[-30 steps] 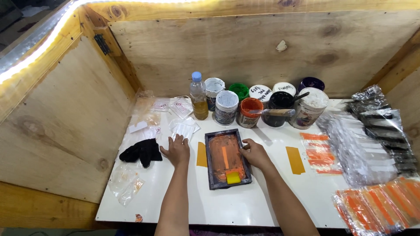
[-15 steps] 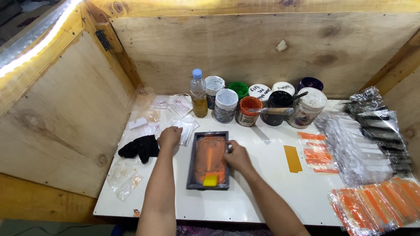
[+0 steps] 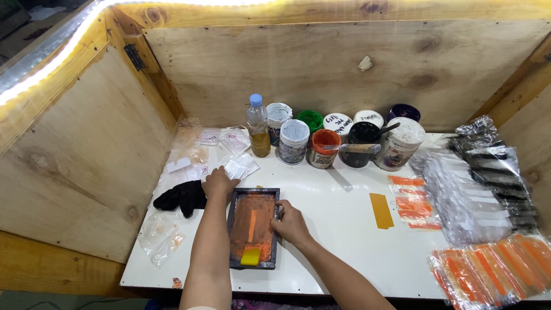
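Both hands hold a dark-framed printing screen flat on the white tabletop: left hand grasping its upper-left corner, right hand grasping its right edge. A black cloth lies just left of the left grip.

A dark-framed printing screen was smeared orange, with a yellow squeegee at its near end, on a white table. A black cloth lay left of it; an amber-yellow strip lay to the right. Behind stood an orange pot, a black pot, a green lid and a blue-capped bottle of amber liquid. Orange-striped clear packets filled the corner.
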